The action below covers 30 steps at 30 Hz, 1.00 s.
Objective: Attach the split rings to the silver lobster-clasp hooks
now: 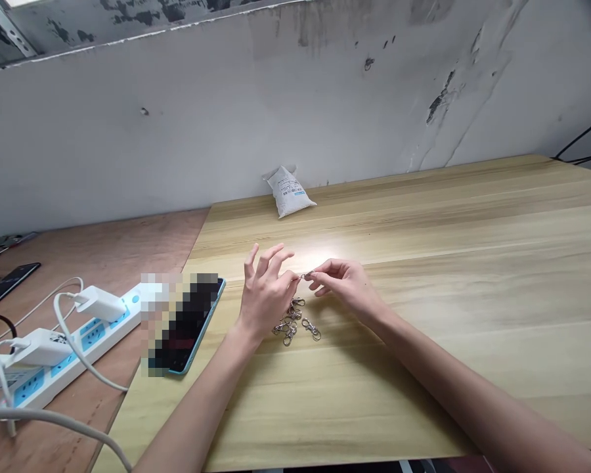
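Your left hand [267,293], three fingers fanned out, and your right hand [347,284] each pinch a small metal piece [305,276] between thumb and fingertips, over the wooden table [453,276], just beyond loose metal clasps [290,322] and right of a phone [196,332].

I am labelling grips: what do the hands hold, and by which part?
A small metal clasp with a ring: the left hand pinches its ring end, the right hand its opposite end; finer detail unclear.
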Each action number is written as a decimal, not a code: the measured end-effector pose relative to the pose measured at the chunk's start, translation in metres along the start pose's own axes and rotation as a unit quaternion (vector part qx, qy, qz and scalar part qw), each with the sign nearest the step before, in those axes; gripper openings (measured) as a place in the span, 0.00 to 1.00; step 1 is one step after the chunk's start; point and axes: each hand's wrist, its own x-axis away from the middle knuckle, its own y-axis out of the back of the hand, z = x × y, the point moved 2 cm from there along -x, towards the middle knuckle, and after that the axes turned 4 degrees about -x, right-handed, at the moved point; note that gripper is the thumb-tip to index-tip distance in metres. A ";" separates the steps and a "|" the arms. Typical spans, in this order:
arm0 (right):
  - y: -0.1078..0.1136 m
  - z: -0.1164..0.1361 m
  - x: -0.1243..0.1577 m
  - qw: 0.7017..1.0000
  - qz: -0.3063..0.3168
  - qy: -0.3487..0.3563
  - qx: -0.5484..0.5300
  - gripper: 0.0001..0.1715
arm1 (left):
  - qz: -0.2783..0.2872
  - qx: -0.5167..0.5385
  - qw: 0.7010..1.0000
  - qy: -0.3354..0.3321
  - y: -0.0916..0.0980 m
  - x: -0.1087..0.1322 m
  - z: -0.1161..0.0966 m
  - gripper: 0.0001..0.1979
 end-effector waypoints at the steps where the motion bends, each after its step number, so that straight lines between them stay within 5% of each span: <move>1: 0.000 0.000 0.000 1.000 -0.001 -0.003 -0.006 0.14 | 0.005 -0.001 1.000 0.002 0.000 0.000 0.000 0.06; 17: -0.007 0.006 0.005 0.999 0.017 0.008 -0.028 0.11 | 0.012 0.049 0.998 0.036 0.002 0.001 0.003 0.06; 30: 0.003 0.005 0.001 0.999 -0.005 -0.004 -0.051 0.11 | 0.035 0.270 0.951 0.149 0.000 0.001 0.010 0.01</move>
